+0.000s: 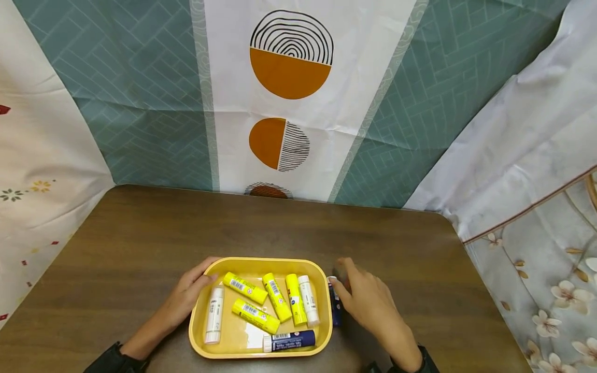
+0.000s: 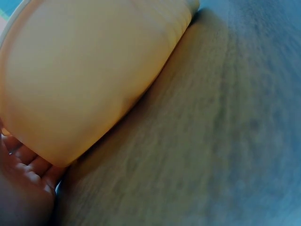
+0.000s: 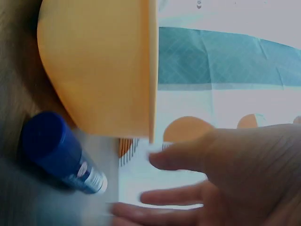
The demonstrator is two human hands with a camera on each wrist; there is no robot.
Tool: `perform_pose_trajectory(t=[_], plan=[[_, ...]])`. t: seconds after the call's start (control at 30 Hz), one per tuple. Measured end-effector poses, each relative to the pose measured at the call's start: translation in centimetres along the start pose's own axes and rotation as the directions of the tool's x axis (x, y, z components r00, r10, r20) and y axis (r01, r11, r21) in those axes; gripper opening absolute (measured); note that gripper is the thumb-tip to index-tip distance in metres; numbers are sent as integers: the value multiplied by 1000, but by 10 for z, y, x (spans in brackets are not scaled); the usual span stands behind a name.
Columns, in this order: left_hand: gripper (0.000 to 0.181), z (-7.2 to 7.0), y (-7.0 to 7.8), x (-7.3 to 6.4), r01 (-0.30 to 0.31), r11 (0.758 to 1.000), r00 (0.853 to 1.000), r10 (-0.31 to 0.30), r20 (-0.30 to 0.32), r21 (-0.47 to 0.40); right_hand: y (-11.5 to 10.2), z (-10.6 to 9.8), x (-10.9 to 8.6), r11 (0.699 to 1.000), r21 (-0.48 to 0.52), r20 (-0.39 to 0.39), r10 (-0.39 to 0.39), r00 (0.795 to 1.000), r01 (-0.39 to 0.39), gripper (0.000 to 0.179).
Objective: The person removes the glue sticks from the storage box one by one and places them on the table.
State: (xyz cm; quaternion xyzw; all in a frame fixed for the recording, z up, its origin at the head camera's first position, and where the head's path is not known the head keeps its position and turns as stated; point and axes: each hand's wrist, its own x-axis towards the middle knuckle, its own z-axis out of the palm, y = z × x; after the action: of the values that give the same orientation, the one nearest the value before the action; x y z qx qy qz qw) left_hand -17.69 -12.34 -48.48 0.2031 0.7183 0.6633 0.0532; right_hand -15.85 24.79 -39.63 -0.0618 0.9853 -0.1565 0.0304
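A yellow plastic tray [image 1: 261, 356] stands on the table with glue sticks lying in it. My left hand [image 1: 188, 290] grips its left end, thumb over the rim; in the left wrist view the fingers [image 2: 28, 162] curl against the outer wall. Outside the tray's right wall, a dark blue glue stick [image 3: 61, 153] with a white end lies on the table. Beside it is my right hand [image 1: 368, 298], which holds nothing; in the right wrist view its thumb and fingers [image 3: 174, 194] stretch out, apart from the glue stick.
Inside the tray are several yellow glue sticks [image 1: 244, 288], two white ones [image 1: 214, 316] and another dark blue one [image 1: 291, 341] along the near side. The brown wooden table [image 1: 280, 223] extends back to a patterned curtain [image 1: 289, 129]. White cloths hang at both sides.
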Motion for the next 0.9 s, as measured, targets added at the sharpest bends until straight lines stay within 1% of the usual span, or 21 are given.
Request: perform_pose_trajectory(t=[0.03, 0.1, 0.17, 0.23, 0.3, 0.37, 0.47, 0.53, 0.63, 0.73, 0.83, 0.9], plan=[[34, 0, 0, -1, 5, 1000, 1000, -5, -3, 2, -2, 0, 0, 1000, 17, -47, -18, 999, 19, 44], [34, -1, -1, -2, 15, 1000, 1000, -15, 6, -6, -7, 0, -2, 998, 35, -134, -53, 990, 58, 37], [35, -1, -2, -4, 24, 999, 1000, -24, 21, -27, -11, 0, -4, 995, 51, -183, -76, 980, 86, 33], [35, 0, -4, -5, 33, 998, 999, -31, 34, -55, -16, 0, -7, 993, 63, -200, -89, 976, 104, 31], [35, 1, -6, -5, 15, 998, 999, -13, 39, -62, -20, -1, -9, 991, 76, -200, -94, 975, 112, 30], [35, 0, -6, -2, -16, 999, 1000, 17, 27, -45, -25, -1, -9, 987, 90, -207, -111, 972, 132, 30], [34, 0, -3, 3, -39, 999, 999, 39, 15, -10, -32, -2, -9, 980, 99, -228, -149, 962, 175, 30], [35, -1, -1, 4, -27, 1000, 1000, 27, 13, 7, -37, 0, -10, 974, 100, -237, -174, 956, 203, 31], [35, -1, 0, 1, 1, 1000, 1000, -1, 8, 21, -45, 4, -13, 970, 104, -212, -193, 958, 218, 30], [35, -1, -1, -2, 7, 999, 1000, -7, -2, 31, -53, 9, -14, 971, 118, -129, -190, 973, 206, 29], [35, -1, -2, -1, -13, 999, 1000, 13, 0, 31, -59, 12, -14, 978, 100, -71, -179, 981, 185, 29], [34, -1, -2, 0, -30, 999, 1000, 30, -2, 28, -62, 13, -12, 980, 62, -68, -183, 981, 187, 29]])
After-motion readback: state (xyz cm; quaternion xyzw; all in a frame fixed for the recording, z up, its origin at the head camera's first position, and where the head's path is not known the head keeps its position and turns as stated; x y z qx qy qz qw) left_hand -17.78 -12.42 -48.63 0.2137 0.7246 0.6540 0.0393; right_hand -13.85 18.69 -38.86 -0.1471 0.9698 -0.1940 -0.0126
